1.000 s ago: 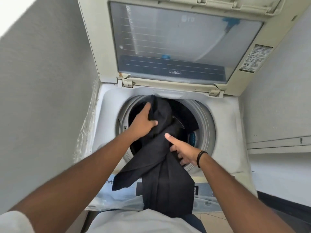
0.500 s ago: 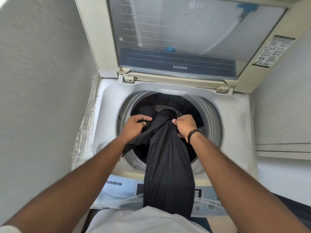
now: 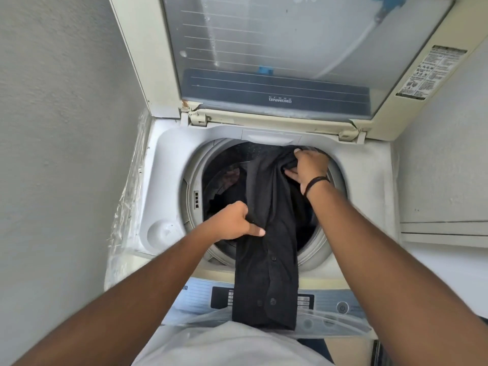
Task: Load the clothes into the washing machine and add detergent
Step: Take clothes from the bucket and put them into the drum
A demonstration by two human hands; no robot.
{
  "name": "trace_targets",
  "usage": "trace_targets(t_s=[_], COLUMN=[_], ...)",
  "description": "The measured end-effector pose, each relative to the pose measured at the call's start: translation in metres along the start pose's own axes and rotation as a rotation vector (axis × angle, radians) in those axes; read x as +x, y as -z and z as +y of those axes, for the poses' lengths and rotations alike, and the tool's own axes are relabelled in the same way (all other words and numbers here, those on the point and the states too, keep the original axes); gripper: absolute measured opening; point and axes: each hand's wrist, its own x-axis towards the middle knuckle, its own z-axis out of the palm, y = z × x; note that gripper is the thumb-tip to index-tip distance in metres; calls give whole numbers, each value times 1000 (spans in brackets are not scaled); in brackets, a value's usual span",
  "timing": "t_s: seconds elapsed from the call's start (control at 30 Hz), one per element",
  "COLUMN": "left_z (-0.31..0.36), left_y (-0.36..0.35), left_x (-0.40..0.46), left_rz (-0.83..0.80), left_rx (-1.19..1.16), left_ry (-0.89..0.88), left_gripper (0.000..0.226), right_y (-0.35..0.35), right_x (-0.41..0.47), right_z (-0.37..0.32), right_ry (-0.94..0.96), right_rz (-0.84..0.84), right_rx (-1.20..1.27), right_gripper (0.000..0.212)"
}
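A top-loading washing machine (image 3: 169,159) stands open, its lid (image 3: 277,54) raised against the back. A long black buttoned garment (image 3: 266,247) stretches from the far side of the drum opening over the front rim and down across the control panel (image 3: 327,305). My right hand (image 3: 307,167) grips the garment's upper end at the far rim of the drum. My left hand (image 3: 232,223) pinches its left edge near the front of the opening. Dark clothes (image 3: 232,178) lie inside the drum. No detergent is in view.
A grey wall (image 3: 60,128) runs close along the machine's left side. To the right is a white wall with a ledge (image 3: 443,231). Clear plastic film (image 3: 129,196) covers the machine's left edge. A round cap (image 3: 163,233) is set in the top's left front corner.
My right hand carried the garment's upper end up and right to the far rim. My left hand moved down to the front of the opening and took the cloth's left edge.
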Motion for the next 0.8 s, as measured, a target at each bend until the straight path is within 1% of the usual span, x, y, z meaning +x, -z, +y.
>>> trace_targets(t_s=[0.03, 0.07, 0.1, 0.13, 0.17, 0.2, 0.23, 0.27, 0.3, 0.33, 0.37, 0.43, 0.47, 0.5, 0.53, 0.6, 0.67, 0.7, 0.73, 0.77, 0.8], left_z=[-2, -4, -5, -3, -4, 0, 4, 10, 15, 20, 24, 24, 19, 9, 0, -19, -33, -36, -38, -39, -39], left_y=[-2, -1, 3, 9, 20, 33, 47, 59, 70, 76, 78, 70, 61, 53, 43, 21, 0, -7, -10, -11, -10], left_x=[5, 10, 14, 15, 19, 20, 22, 24, 27, 29, 31, 30, 31, 32, 33, 31, 24, 21, 19, 20, 24], left_rz=[38, 130, 284, 484, 683, 849, 954, 1002, 996, 938, 849, 613, 505, 397, 284, 59, -130, -180, -195, -177, -126], left_rx=[8, -36, -105, -189, -280, -365, -416, -415, -357, -274, -186, 10, 138, 284, 427, 677, 882, 956, 1004, 1003, 941], left_ry=[-7, 6, 31, 55, 77, 83, 79, 59, 18, -27, -80, -119, -111, -76, -29, 83, 150, 157, 158, 160, 162], left_gripper=[43, 31, 22, 20, 24, 30, 34, 37, 40, 41, 40, 39, 42, 46, 48, 42, 40, 42, 43, 43, 38], right_y=[9, 19, 29, 39, 49, 56, 63, 68, 71, 74, 75, 75, 74, 73, 71, 66, 60, 57, 55, 52, 49], right_x=[-5, -9, -13, -14, -17, -18, -20, -22, -23, -26, -27, -29, -31, -34, -36, -41, -44, -45, -45, -47, -48], right_z=[2, 6, 9, 13, 18, 24, 31, 38, 45, 50, 55, 63, 67, 71, 76, 82, 84, 84, 84, 83, 83], right_ry=[-17, -28, -29, -26, -29, -37, -45, -53, -49, -24, 25, 130, 145, 118, 73, -31, -126, -162, -199, -243, -279], right_rz=[-52, -72, -54, -25, -9, -21, -63, -128, -194, -246, -280, -335, -382, -442, -509, -617, -679, -712, -750, -789, -819], right_rx=[-97, -187, -273, -346, -415, -496, -601, -725, -851, -961, -1058, -1228, -1312, -1396, -1467, -1575, -1641, -1664, -1676, -1678, -1671], right_gripper=[17, 23, 32, 41, 48, 50, 48, 41, 32, 25, 21, 15, 19, 24, 24, 15, 15, 17, 18, 19, 19])
